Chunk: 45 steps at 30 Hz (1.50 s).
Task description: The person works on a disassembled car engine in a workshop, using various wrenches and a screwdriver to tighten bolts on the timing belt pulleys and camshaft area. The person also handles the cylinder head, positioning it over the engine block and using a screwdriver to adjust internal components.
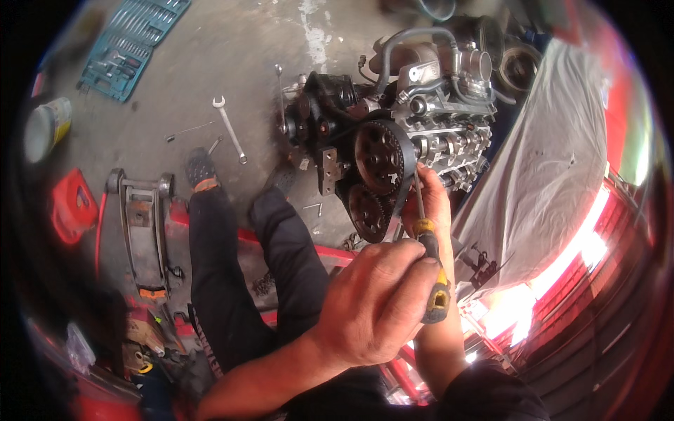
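Note:
My left hand (pixel 375 302) is closed around the yellow and black handle of a screwdriver (pixel 437 284). Its shaft points up and away, toward the edge of a black toothed timing belt (pixel 407 165). Beyond it, my right hand (pixel 435 203) is at the belt side of the engine, fingers bent near the screwdriver's shaft. The shaft and belt partly hide those fingers, and what they grip is unclear. The belt runs round an upper toothed pulley (pixel 379 156) and a lower one (pixel 368 212). Camshafts (pixel 449 146) lie exposed on the engine top.
On the floor at left are a combination wrench (pixel 229 130), a teal tool case (pixel 133 49), a floor jack (pixel 144 224), a red jug (pixel 74 207) and a bucket (pixel 48 130). A red stand beam (pixel 333 254) runs below the engine. Grey cloth (pixel 533 161) drapes at right.

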### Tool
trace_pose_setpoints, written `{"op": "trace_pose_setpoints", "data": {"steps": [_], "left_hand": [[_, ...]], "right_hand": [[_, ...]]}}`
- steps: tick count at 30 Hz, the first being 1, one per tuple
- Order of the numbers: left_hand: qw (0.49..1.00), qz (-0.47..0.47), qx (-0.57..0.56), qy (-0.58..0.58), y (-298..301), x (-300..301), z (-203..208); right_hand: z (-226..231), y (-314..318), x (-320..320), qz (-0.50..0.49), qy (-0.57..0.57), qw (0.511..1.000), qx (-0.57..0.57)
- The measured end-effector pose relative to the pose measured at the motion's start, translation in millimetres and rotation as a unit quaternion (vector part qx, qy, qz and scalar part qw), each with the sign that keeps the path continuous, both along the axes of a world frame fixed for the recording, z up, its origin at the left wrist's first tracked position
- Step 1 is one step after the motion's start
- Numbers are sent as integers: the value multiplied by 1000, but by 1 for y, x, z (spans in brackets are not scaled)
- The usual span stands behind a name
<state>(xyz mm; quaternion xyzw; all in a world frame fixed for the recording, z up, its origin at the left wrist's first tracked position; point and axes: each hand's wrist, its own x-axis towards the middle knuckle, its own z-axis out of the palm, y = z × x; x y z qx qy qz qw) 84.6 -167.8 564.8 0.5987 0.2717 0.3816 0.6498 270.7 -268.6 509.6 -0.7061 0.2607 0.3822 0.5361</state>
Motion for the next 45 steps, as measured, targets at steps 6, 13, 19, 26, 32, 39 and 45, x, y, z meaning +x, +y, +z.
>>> {"op": "trace_pose_setpoints", "data": {"steps": [6,13,19,26,32,39,45], "left_hand": [[993,-20,-10,114,12,-45,-14],[932,-202,57,296,45,-88,-53],[942,-174,120,260,67,-87,-70],[935,-173,146,272,61,-90,-75],[924,-186,169,288,65,-82,-77],[911,-223,180,297,74,-78,-61],[891,-229,251,300,73,-77,-44]], "right_hand": [[-10,-24,-3,-2,-119,993,-16],[-6,-12,-36,68,-272,960,-7],[-11,-17,-48,107,-339,935,-2],[-13,-17,-55,121,-362,923,-41],[-14,-18,-53,89,-340,936,-24],[-15,-18,-55,84,-351,932,-23],[-15,-15,-59,45,-340,939,-37]]}}
